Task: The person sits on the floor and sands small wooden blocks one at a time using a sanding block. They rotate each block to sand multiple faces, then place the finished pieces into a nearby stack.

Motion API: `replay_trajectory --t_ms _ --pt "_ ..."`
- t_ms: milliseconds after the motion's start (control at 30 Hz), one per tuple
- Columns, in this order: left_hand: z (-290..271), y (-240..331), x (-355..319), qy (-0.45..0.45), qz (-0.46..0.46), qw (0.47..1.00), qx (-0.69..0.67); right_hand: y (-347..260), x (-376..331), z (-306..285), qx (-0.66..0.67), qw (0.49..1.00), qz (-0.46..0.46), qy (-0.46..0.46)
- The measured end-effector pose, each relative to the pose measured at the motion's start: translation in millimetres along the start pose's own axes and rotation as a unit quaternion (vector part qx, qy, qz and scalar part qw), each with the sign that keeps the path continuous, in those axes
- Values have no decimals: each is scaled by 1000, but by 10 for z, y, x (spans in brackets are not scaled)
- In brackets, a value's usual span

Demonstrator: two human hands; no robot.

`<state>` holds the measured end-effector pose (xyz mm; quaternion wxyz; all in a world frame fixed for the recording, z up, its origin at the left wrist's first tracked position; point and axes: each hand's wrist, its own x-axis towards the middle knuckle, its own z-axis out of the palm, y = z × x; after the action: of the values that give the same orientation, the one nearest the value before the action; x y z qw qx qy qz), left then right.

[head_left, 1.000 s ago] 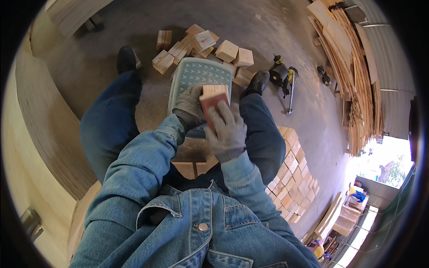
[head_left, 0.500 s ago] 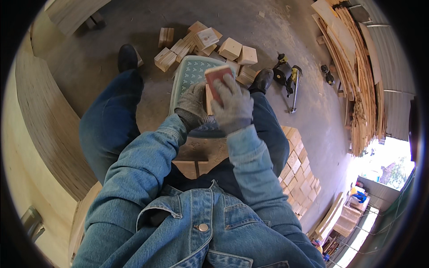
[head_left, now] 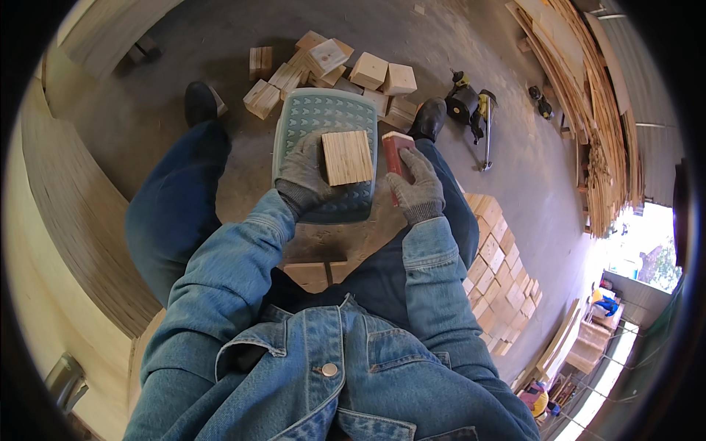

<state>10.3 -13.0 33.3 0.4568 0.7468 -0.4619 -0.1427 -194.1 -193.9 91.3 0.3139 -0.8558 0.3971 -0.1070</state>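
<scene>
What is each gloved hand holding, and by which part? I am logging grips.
Left hand grips the square pale wooden block by its left edge. Right hand holds the red-faced sanding block around its lower end.

Denim jacket, blue jeans, grey knit gloves, black shoes.

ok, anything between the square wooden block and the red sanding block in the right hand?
Nothing solid. In the head view, only a narrow strip of the teal patterned plastic stool top shows between the square wooden block and the red sanding block.
</scene>
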Motion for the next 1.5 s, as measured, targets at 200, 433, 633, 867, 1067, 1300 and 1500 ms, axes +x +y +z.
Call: replay_trajectory --t_ms 200,433,633,867,1067,1300,1500 --pt "-96 22 -30 -49 -59 995 -56 8 -64 110 54 998 -11 0" --pt "-264 76 -89 -85 -107 986 -93 -88 -20 110 59 998 -24 -19" --pt "-284 100 -127 -70 -120 987 -85 -52 10 167 37 998 -22 -42" --pt "-285 133 -142 -73 -143 981 -108 -35 -6 182 16 998 -32 -54" --pt "-266 166 -174 -65 -124 984 -108 -28 -57 214 8 997 -32 -72" --pt "-328 260 -229 -55 -85 992 -76 34 -183 197 27 997 -43 -51" --pt "-342 304 -264 -51 -60 992 -95 105 -290 135 60 997 -33 -34"
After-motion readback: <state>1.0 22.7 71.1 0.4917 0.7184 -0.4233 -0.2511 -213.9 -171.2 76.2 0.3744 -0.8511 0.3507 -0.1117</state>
